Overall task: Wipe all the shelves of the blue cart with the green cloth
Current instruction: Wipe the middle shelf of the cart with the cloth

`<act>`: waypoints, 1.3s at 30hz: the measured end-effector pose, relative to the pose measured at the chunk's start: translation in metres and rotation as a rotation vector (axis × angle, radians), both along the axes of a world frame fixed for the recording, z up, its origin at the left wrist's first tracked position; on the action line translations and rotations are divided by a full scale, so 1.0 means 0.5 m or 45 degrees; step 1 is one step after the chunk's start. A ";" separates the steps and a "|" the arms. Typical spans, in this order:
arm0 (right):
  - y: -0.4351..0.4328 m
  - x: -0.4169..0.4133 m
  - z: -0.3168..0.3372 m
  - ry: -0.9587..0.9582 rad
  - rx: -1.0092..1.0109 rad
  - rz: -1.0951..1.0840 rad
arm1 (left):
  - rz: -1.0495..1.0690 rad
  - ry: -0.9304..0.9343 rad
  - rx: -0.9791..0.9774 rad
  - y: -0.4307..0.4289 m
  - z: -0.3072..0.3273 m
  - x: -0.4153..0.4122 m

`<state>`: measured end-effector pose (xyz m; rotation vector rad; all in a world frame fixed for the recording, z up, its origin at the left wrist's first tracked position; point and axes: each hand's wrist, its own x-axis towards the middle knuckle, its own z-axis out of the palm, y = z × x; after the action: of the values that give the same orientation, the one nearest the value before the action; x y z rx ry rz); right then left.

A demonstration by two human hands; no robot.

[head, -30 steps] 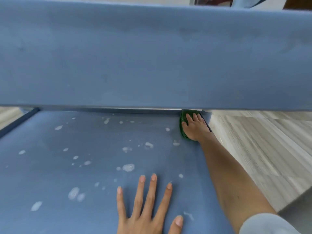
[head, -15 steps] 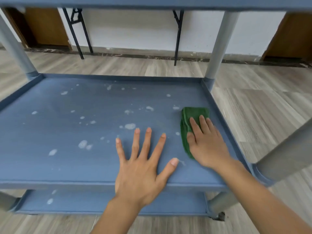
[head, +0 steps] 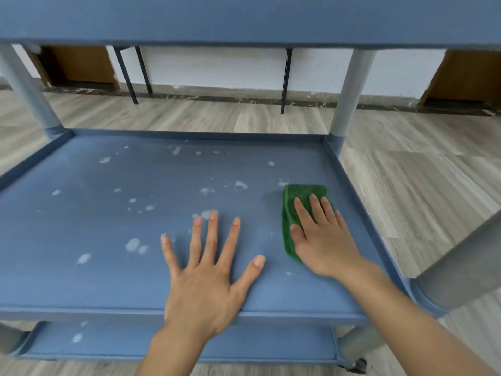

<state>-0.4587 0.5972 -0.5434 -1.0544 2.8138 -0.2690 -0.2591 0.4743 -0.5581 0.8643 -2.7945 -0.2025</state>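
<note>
While flat, unclenched: left hand [head: 202,280] on blue cart [head: 81,229], right hand [head: 326,240] on green cloth [head: 299,194].

The light is bright, even and diffuse, with no hard shadows. A faint soft shadow lies on the middle shelf [head: 108,226] just left of the cloth [head: 301,196], and thin shading edges the left hand [head: 206,283]. The wall [head: 217,66] looks washed pale. There is no glare, and the spots [head: 132,244] show dull white. The top shelf [head: 244,20] is close and soft. Wide-angle bending tilts the posts [head: 349,90] outward. The near right post [head: 461,270] is large and blurred.
</note>
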 end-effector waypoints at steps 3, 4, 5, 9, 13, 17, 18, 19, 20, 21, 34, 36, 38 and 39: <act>-0.086 -0.090 -0.003 -0.024 0.002 -0.024 | 0.011 0.002 -0.023 0.005 0.001 0.001; -0.116 -0.121 -0.003 -0.026 -0.003 -0.025 | 0.015 -0.016 -0.018 0.007 0.005 -0.003; -0.143 -0.151 -0.004 -0.026 -0.001 -0.020 | 0.009 -0.018 -0.008 0.008 0.010 -0.006; -0.236 -0.260 0.006 -0.025 0.021 -0.011 | -0.040 0.032 -0.097 0.005 0.012 -0.018; -0.303 -0.325 0.015 -0.024 0.029 -0.047 | -0.050 0.068 -0.152 -0.004 0.009 -0.016; -0.331 -0.341 0.022 -0.041 0.009 -0.071 | -0.036 0.142 -0.179 -0.007 0.009 -0.018; -0.329 -0.339 0.024 -0.035 0.007 -0.070 | -0.036 0.162 -0.180 -0.007 0.008 -0.018; -0.321 -0.332 0.023 -0.035 -0.001 -0.069 | -0.033 0.177 -0.170 -0.007 0.009 -0.015; -0.311 -0.322 0.021 -0.033 -0.010 -0.065 | -0.030 0.189 -0.155 -0.007 0.009 -0.013; -0.300 -0.309 0.022 -0.031 -0.009 -0.053 | -0.023 0.190 -0.145 -0.008 0.010 -0.012; 0.031 0.109 0.001 0.044 -0.016 0.108 | 0.018 0.066 0.016 -0.005 0.018 -0.008; 0.079 0.167 0.001 0.068 0.014 0.141 | 0.017 0.071 0.014 -0.005 0.018 -0.007; 0.101 0.194 0.003 0.080 0.027 0.136 | 0.027 0.078 0.013 -0.005 0.017 -0.005; 0.100 0.197 0.006 0.075 0.040 0.126 | 0.035 0.075 0.012 -0.007 0.018 -0.004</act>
<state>-0.3602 0.6473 -0.5406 -1.2089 2.7963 -0.1860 -0.2610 0.4710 -0.5492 0.8836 -2.7275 -0.2328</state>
